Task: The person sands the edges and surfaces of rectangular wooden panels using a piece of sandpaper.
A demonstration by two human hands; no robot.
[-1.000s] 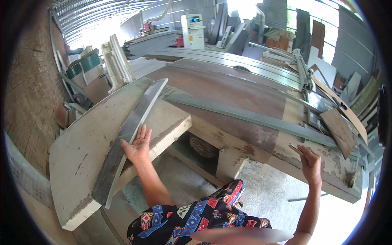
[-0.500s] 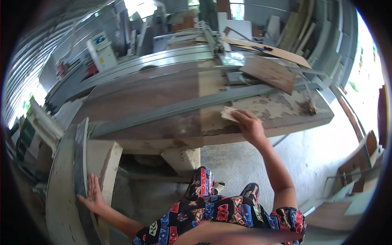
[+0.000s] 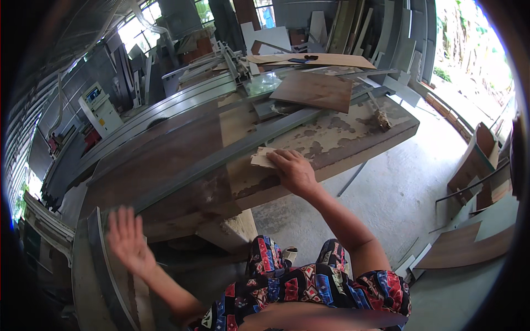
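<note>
My right hand [image 3: 298, 174] grips a small pale piece with a ragged edge, perhaps scrap wood [image 3: 261, 158], over the worn, patchy tabletop [image 3: 326, 135]. Just beyond that piece, a long grey straight bar [image 3: 215, 156] runs diagonally across the table. My left hand [image 3: 131, 245] is raised with its fingers spread, slightly blurred, and holds nothing. It hovers beside a dark metal strip [image 3: 98, 245] on the side board at the left.
A brown board [image 3: 314, 91] lies on the table's far part, with a worn brush-like tool [image 3: 382, 119] to its right. A sliding rail [image 3: 165, 94] stretches behind, near a white control cabinet [image 3: 101, 110]. Panels [image 3: 469, 243] lean at the right.
My left hand has lifted off the metal strip and moved up. The view has turned right, shifting the table leftward in the picture. My right hand still grips the pale piece.
</note>
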